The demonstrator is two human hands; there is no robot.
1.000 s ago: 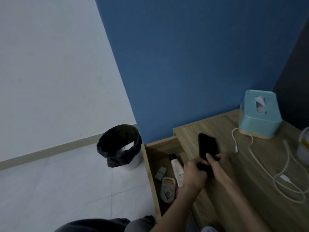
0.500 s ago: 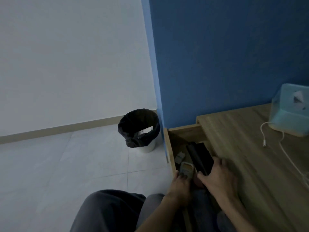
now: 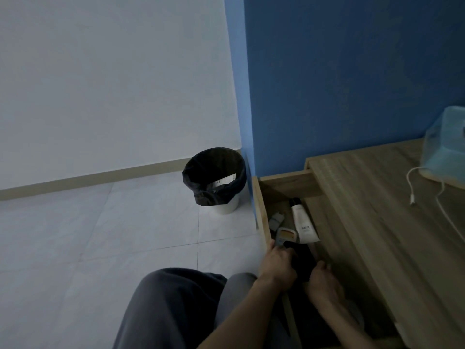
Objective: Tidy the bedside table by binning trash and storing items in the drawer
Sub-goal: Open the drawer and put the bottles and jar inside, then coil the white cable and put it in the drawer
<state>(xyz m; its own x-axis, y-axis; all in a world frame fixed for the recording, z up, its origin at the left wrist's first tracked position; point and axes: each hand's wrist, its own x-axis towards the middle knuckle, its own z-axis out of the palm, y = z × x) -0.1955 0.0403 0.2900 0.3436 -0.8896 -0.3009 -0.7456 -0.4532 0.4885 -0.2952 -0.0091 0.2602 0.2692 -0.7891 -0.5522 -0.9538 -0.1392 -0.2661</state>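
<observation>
A black phone (image 3: pixel 303 260) lies low inside the open wooden drawer (image 3: pixel 259 205), held between both hands. My left hand (image 3: pixel 276 267) grips its left side at the drawer's front wall. My right hand (image 3: pixel 323 283) holds its near right corner. Further back in the drawer lie a white tube with a black cap (image 3: pixel 303 222), a small remote-like device with an orange panel (image 3: pixel 286 235) and a grey charger plug (image 3: pixel 276 219). The bedside table top (image 3: pixel 377 222) is to the right.
A white bin with a black liner (image 3: pixel 215 180) stands on the tiled floor left of the drawer, a paper scrap inside. A light blue tissue box (image 3: pixel 445 147) and a white cable (image 3: pixel 437 197) sit on the table top. My knee (image 3: pixel 176 306) is below.
The phone has gone from the table top down into the drawer, both hands following it. The view has swung left and down.
</observation>
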